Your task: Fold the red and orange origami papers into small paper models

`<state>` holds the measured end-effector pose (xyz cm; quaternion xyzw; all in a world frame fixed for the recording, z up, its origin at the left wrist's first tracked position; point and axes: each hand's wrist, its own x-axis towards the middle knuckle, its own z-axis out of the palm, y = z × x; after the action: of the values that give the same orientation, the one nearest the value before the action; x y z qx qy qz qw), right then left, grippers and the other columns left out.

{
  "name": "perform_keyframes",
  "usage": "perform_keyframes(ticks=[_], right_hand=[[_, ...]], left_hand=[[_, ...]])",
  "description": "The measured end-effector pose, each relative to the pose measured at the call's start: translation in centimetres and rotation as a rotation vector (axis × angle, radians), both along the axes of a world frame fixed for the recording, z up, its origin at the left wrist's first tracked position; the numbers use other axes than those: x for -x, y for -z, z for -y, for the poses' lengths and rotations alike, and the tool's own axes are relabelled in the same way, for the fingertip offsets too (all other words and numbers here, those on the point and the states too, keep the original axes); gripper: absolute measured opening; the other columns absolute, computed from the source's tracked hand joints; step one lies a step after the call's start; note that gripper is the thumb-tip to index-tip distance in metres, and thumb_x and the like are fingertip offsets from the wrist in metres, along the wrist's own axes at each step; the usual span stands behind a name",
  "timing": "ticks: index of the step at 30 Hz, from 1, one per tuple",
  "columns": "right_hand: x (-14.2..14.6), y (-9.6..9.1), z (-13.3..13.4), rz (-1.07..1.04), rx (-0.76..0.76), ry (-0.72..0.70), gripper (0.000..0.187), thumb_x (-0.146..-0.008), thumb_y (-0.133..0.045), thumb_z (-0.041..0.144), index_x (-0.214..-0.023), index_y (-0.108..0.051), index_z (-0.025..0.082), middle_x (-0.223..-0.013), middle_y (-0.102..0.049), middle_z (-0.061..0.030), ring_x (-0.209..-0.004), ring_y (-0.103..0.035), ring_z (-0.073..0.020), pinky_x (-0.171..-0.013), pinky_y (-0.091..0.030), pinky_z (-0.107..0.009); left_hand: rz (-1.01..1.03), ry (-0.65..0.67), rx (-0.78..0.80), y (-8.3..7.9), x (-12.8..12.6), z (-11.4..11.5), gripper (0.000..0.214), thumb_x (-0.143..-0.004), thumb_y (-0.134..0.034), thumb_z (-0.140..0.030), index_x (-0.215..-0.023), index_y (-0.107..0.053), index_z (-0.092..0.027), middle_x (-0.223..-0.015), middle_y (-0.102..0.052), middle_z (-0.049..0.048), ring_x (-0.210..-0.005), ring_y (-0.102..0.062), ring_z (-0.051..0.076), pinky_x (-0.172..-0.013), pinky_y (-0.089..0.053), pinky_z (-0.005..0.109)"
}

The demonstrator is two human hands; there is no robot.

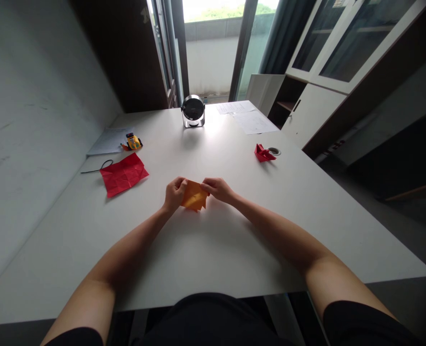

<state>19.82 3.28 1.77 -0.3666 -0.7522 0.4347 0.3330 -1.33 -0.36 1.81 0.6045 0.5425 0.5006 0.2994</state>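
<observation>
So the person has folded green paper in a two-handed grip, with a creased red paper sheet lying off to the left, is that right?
Not green: the head view shows folded orange paper being held. The creased red paper sheet does lie to the left.

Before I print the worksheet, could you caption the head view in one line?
Left hand and right hand hold orange paper at a white table, with creased red paper to the left.

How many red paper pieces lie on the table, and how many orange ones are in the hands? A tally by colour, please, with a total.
Red: 2, the creased red sheet and the folded red piece
Orange: 1, the orange paper between the left hand and right hand
Total: 3
</observation>
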Motion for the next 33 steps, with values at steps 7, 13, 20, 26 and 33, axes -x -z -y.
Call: perform_keyframes(ticks=[7,13,20,26,33], right_hand=[[-0.1,0.7,-0.7,-0.124,0.092,0.016,0.036,-0.090,-0.058,0.050,-0.074,-0.061,0.018,-0.063,-0.063,-0.0002,-0.057,-0.058,-0.0118,-0.056,-0.045,-0.023],[-0.1,0.6,-0.8,-0.198,0.123,0.081,0.038,-0.088,-0.060,0.053,-0.076,-0.061,0.017,-0.061,-0.062,-0.0004,-0.054,-0.057,-0.0119,-0.053,-0.045,-0.024],[0.1,0.4,-0.7,-0.318,0.158,0.077,0.035,-0.088,-0.061,0.053,-0.092,-0.060,0.018,-0.065,-0.063,0.0005,-0.056,-0.059,-0.0126,-0.055,-0.050,-0.027],[0.2,0.8,-0.7,-0.344,0.045,0.007,0.030,-0.091,-0.057,0.042,-0.112,-0.060,0.021,-0.082,-0.066,-0.0013,-0.069,-0.063,-0.0143,-0.066,-0.054,-0.029],[0.0,0.3,-0.3,-0.214,-0.113,-0.024,0.020,-0.087,-0.064,0.035,-0.099,-0.068,0.020,-0.101,-0.068,-0.0074,-0.093,-0.064,-0.0198,-0.077,-0.054,-0.032]], left_hand=[[0.215,-0.021,0.078,0.7,0.6,-0.8,0.033,-0.088,-0.059,-0.051,-0.082,-0.064,-0.018,-0.075,-0.061,0.0015,-0.067,-0.056,0.014,-0.058,-0.045,0.022],[0.407,0.100,0.204,1.1,0.2,-1.1,0.040,-0.084,-0.064,-0.055,-0.097,-0.061,-0.017,-0.083,-0.065,0.0032,-0.071,-0.061,0.015,-0.063,-0.051,0.025],[0.380,0.128,0.237,1.2,0.3,-1.3,0.042,-0.082,-0.064,-0.057,-0.093,-0.062,-0.016,-0.081,-0.067,0.0040,-0.068,-0.061,0.015,-0.058,-0.047,0.024],[0.425,0.103,0.271,1.8,0.5,-1.7,0.041,-0.081,-0.066,-0.056,-0.093,-0.061,-0.017,-0.076,-0.065,0.0023,-0.058,-0.056,0.013,-0.047,-0.039,0.022],[0.445,0.144,0.261,1.5,0.3,-1.6,0.040,-0.082,-0.067,-0.052,-0.094,-0.063,-0.015,-0.085,-0.068,0.0056,-0.072,-0.062,0.016,-0.063,-0.050,0.025]])
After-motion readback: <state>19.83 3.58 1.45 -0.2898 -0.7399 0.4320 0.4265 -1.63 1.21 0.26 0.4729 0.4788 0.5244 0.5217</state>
